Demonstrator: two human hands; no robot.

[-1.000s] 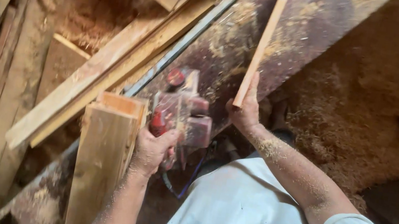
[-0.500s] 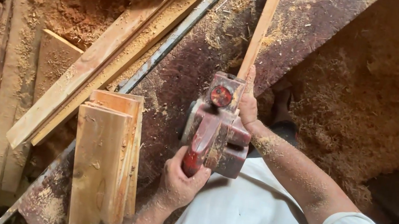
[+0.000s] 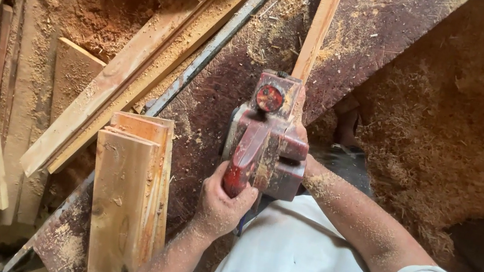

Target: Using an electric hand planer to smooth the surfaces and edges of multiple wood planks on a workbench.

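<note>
Gripping red planer [image 3: 268,137] w/ left hand [image 3: 220,204], on wood strip [image 3: 319,27].

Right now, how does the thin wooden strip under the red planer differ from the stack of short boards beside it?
The thin wooden strip is long and narrow, while the stack of short boards is wide and short. The strip lies alone on the rusty bench, partly under the red electric planer; the boards are piled on each other, untouched. The left hand holds the planer's handle; the right hand is mostly hidden behind it. Both are pale, sawdust-covered wood.
</note>
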